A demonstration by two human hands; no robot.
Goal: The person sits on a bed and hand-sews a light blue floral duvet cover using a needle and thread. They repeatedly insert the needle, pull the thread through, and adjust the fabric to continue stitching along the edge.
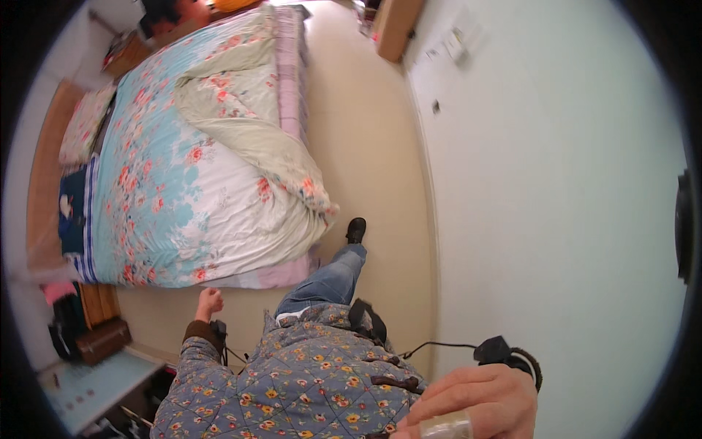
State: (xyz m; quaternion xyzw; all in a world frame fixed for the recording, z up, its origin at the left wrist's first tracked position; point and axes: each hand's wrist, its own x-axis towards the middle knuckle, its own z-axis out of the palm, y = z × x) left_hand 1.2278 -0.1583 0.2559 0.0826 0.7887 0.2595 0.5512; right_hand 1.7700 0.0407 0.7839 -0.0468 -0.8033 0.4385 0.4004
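My left hand [210, 301] hangs beside my body with its fingers curled, near the foot-side edge of a bed [282, 274]. Nothing shows in it. Close to the camera, my right hand [482, 398] is bent in front of the quilted floral jacket [307, 389]. A pale, shiny band [447, 425] lies around or across one of its fingers. The fingertips run off the lower edge, so their grip is hidden. Both wrists carry black strapped devices with cables. A floral duvet [219, 192], partly folded back, covers the bed.
A white wall [537, 192] runs along the right, with a beige floor [373, 137] between it and the bed. Pillows [85, 126] rest by the wooden headboard [44, 192]. At lower left are a brown case [104, 340] and a pale tabletop [98, 384].
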